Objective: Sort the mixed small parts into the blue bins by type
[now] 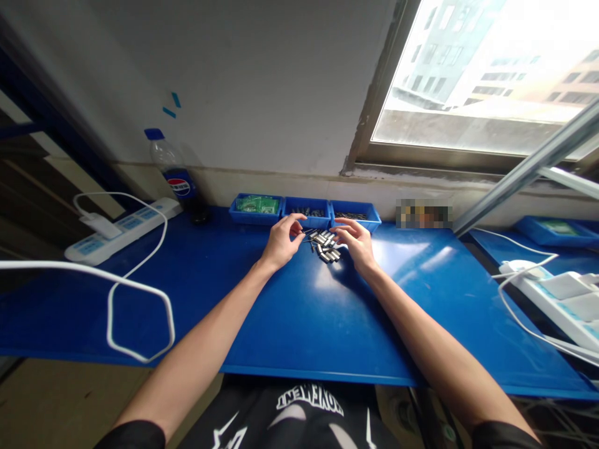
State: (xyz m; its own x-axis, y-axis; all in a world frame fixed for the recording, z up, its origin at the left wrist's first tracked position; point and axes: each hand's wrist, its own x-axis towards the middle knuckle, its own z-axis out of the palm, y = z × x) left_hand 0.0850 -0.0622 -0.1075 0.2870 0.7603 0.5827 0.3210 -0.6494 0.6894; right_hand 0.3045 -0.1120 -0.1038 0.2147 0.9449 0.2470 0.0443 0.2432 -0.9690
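A small pile of silver and black metal parts (324, 244) lies on the blue table (299, 312), between my two hands. My left hand (282, 239) is curled left of the pile, thumb and fingers pinched together near a thin dark part that I cannot make out clearly. My right hand (354, 239) rests right of the pile, fingers bent and touching the parts at its edge. Behind the hands stand three blue trays: one with green pieces (255, 216), a middle one with dark parts (306, 219), and a right one with dark parts (355, 219).
A Pepsi bottle (174, 174) stands at the back left by the wall. A white power strip (122, 229) with a looping white cable (140, 293) lies on the left. Another power strip (559, 296) and a blue tray (555, 231) are on the right, under a metal bar (528, 168).
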